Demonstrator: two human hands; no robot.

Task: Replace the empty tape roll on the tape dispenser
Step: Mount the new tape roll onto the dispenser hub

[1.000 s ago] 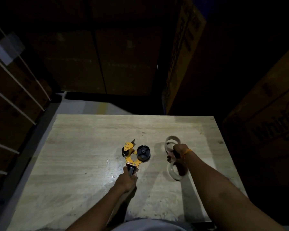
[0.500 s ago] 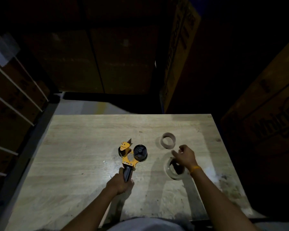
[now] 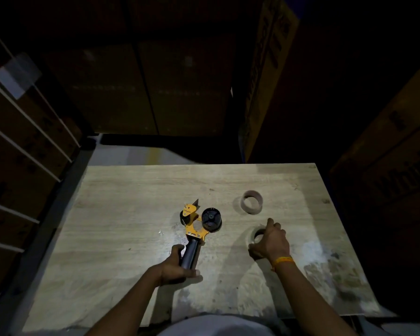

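Gripping tape dispenser (image 3: 197,227) handle, left hand (image 3: 177,267) fingers curled, blade end pointing away.

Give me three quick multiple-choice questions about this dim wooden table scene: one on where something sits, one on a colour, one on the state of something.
1. Where does the empty brown cardboard tape core sit?
A. on the dispenser's hub
B. on the pale wooden table, beyond the right hand
C. in the left hand

2. What colour is the metal frame of the hand-held tape dispenser?
A. yellow-orange
B. blue
C. white

3. What is on the dispenser's round black hub?
A. a full roll
B. an empty core
C. nothing, it is bare

Answers:
1 B: the core stands alone on the tabletop, past the right hand, which is on the clear tape roll.
2 A: the frame above the dark handle is yellow-orange, and the left hand grips that handle.
3 C: the hub's face and side show with no ring around them.
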